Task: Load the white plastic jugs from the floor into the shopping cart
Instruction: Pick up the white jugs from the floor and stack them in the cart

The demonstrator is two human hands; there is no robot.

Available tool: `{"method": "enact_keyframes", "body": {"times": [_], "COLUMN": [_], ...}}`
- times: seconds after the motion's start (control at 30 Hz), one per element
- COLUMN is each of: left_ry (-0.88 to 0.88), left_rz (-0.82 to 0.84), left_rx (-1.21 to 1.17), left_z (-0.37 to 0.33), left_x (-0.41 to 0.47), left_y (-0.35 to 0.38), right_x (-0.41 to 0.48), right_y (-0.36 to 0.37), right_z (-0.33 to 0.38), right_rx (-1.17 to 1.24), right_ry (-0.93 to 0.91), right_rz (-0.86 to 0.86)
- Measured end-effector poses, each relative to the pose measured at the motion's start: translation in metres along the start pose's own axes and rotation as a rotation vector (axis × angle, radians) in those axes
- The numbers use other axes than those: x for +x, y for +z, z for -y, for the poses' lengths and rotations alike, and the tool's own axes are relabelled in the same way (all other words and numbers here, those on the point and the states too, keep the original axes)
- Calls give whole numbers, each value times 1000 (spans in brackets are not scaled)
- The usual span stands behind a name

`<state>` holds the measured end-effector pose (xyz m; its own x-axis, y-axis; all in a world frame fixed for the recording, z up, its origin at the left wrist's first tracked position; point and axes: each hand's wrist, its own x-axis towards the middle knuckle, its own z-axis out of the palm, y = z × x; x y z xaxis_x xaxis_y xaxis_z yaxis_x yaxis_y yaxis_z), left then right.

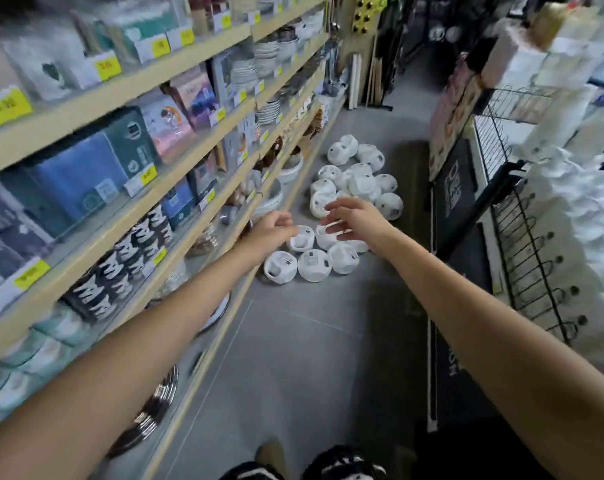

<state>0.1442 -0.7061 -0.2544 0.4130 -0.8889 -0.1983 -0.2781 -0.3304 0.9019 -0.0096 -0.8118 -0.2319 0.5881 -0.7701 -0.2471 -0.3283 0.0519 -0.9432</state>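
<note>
White plastic jugs [361, 183] are lying clustered on the grey tile floor [311, 341], beside the wooden shelves [137, 83]. Both arms are reaching out over the nearest ones. The left hand [276, 230] is hovering with fingers loosely curled, gripping nothing. The right hand [357, 220] is spreading relaxed fingers above one near jug [326, 237]; I cannot tell whether it is touching. A black wire cart [522, 258] is standing at right.
</note>
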Motion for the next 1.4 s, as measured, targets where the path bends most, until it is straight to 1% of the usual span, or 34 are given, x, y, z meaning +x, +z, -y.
{"method": "enact_keyframes", "body": {"times": [0.13,0.27,0.5,0.63,0.73,0.83,1.03,1.13,1.33,1.4], "left_ry": [3,-21,-88,-170,-214,-266,-362,-412,-527,-576], "left_rz": [47,75,98,100,136,164,218,248,296,293], "left_rx": [-20,-39,-50,-60,-22,-36,-48,-57,-30,-60], "left_z": [-9,-15,-24,-38,-46,-46,-29,-19,29,50], "left_x": [62,131,263,347,407,458,539,583,679,705], "left_y": [2,4,24,47,65,82,110,124,164,181], "right_x": [47,101,231,312,367,415,496,539,621,641], "right_y": [-20,-39,-88,-123,-147,-167,-193,-203,-220,-223], "right_z": [-3,-16,-33,-32,-35,-45,-81,-104,-164,-188], "right_rx": [44,55,67,66,77,70,101,128,198,230], "right_ry": [34,77,135,168,215,263,427,477,582,620], "right_rz": [-79,-114,-109,-65,-50,-39,-51,-65,-209,-247]}}
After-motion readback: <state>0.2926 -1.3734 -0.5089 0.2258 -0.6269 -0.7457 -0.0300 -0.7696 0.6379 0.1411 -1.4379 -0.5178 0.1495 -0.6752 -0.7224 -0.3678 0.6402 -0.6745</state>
